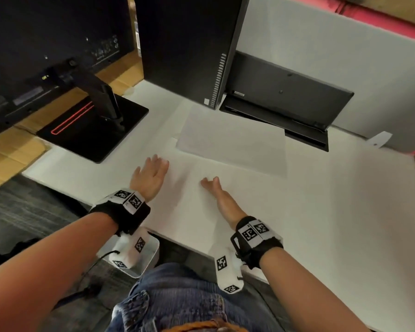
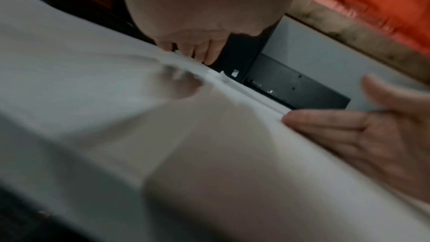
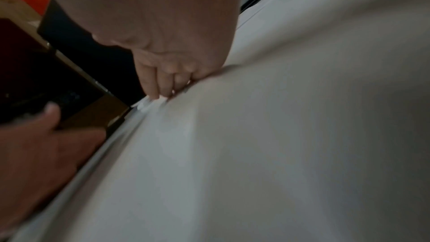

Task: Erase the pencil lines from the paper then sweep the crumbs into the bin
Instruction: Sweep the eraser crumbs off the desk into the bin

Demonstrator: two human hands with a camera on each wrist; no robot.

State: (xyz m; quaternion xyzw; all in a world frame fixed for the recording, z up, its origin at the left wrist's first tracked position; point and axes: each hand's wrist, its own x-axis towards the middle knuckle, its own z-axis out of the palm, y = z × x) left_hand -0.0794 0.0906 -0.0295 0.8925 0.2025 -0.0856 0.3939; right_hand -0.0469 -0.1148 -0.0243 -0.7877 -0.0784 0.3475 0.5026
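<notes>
The white paper (image 1: 192,185) lies on the white desk (image 1: 333,212), and both hands are on it. My left hand (image 1: 151,174) lies flat, palm down, fingers straight, on the sheet's left part. My right hand (image 1: 212,185) stands on its little-finger edge near the middle, fingers together and touching the sheet (image 3: 256,144). In the left wrist view the left fingertips (image 2: 188,54) press the paper and the right hand (image 2: 372,128) shows with straight fingers. Small white bits (image 3: 145,105) lie just past the right fingertips. A white bin (image 1: 151,254) sits below the desk's front edge, under my left wrist.
A second sheet (image 1: 235,142) lies farther back. Behind it stand a black computer tower (image 1: 187,49) and a black device (image 1: 288,101). A monitor's black base (image 1: 94,125) is at the left. A white partition (image 1: 345,56) closes the back right.
</notes>
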